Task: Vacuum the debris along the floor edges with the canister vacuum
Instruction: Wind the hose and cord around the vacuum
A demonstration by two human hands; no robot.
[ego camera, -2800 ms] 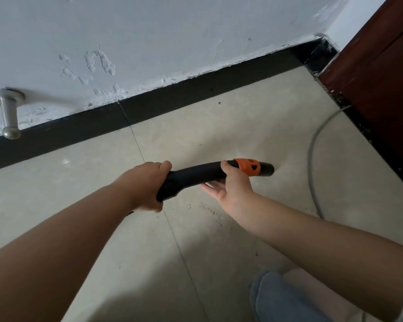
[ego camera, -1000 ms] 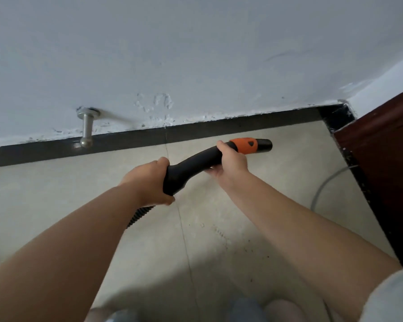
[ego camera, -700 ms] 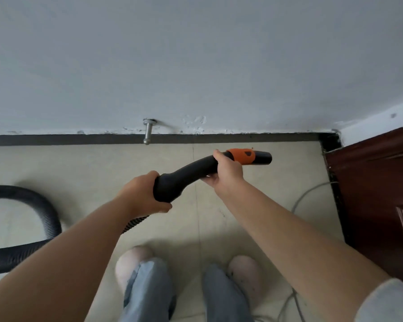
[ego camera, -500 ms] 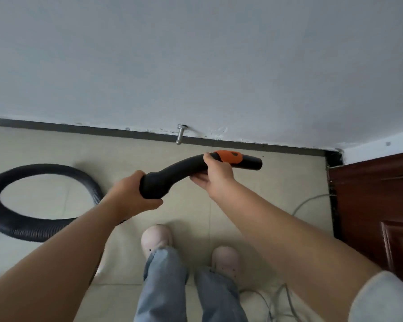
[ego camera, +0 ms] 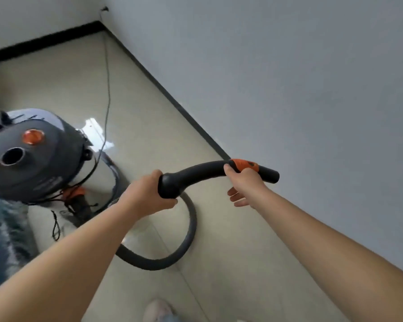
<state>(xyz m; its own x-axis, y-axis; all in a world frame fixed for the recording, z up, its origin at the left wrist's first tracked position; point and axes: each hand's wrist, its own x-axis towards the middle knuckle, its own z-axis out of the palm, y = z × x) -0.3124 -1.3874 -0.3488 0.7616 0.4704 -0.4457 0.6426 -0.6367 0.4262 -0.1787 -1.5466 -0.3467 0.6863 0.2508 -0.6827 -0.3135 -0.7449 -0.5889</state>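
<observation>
Hose handle (ego camera: 203,171) held above floor (ego camera: 149,126) beside wall skirting: left hand (ego camera: 147,196) grip wrapped round its lower bend, right hand (ego camera: 246,184) grip loose near orange collar, canister vacuum (ego camera: 30,156) well left.

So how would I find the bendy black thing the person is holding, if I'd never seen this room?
Start at the big grey canister vacuum standing on the pale tiled floor on the left. A dark ribbed hose loops from it across the tiles and rises to the curved black handle. Unlike the hose, the handle is smooth and has an orange collar near its tip.
</observation>
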